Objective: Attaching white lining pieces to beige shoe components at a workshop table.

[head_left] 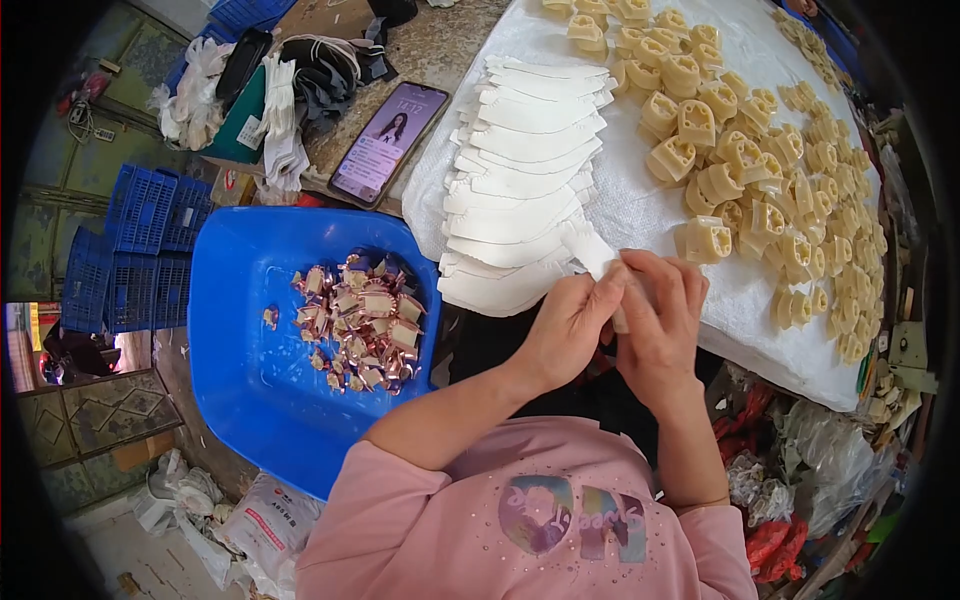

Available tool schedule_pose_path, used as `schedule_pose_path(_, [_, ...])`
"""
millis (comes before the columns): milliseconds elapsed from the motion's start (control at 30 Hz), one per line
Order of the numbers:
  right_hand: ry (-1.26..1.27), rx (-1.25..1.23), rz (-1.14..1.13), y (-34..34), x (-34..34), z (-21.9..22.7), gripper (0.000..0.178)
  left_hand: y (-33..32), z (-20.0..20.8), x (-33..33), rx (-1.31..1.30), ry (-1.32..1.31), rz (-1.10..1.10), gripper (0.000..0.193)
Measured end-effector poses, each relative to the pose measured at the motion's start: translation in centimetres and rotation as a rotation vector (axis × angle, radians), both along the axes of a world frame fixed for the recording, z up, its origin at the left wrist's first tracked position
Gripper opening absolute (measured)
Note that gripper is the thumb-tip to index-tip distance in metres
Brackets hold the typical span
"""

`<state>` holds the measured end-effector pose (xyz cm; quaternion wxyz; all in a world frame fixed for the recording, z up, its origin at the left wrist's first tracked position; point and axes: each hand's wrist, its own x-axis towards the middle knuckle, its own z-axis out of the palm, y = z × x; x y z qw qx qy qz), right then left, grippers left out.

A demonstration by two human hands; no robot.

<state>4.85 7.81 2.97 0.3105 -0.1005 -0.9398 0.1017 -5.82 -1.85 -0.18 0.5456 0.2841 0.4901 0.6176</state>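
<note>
My left hand (568, 325) and my right hand (655, 325) meet just off the table's near edge, fingers closed. Between them is a thin white flexible strip (590, 250), pinched by both; its free end sticks up toward the table. Something else may be under the strip, but my fingers hide it. Right beyond my left hand, a row of overlapping white curved pieces (525, 180) lies fanned out on the white sheet. To the right of them spreads a large pile of cream-coloured hollow plastic parts (740, 150).
At left a blue basin (225, 330) holds shiny pink and cream pieces (365, 320). A phone (390, 145) with its screen lit lies beyond it, near white gloves (280, 120). Blue crates (140, 210) stand far left. Plastic bags (830, 460) crowd the right below the white-covered table (770, 340).
</note>
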Motion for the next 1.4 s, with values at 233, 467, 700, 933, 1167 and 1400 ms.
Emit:
schedule_pose_path(233, [0.188,-0.105,-0.381,5.6,4.6,-2.1,0.046,2.2,-0.1,0.8,0.155,-0.226,0.079,0.045])
schedule_pose_path(467, [0.034,0.025,-0.506,6.5,3.6,-3.7,0.035,7.8,0.3,3.2,0.428,-0.075,0.141,0.053])
schedule_pose_path(700, [0.204,-0.319,-0.481,7.9,4.0,-4.7,0.022,8.7,-0.4,4.8,0.499,0.256,0.163,0.045])
schedule_pose_path(933, [0.654,-0.744,-0.425,6.8,5.0,-5.4,0.030,8.2,-1.1,4.1,0.444,0.483,0.198,0.042])
schedule_pose_path(1167, [-0.002,-0.039,-0.543,5.4,7.2,-4.1,0.037,8.1,-1.3,3.4,0.403,0.124,0.262,0.047])
schedule_pose_path(1400, [0.025,-0.450,-0.537,6.2,10.0,-3.7,0.032,7.1,-0.9,3.6,0.315,-0.081,0.266,0.045])
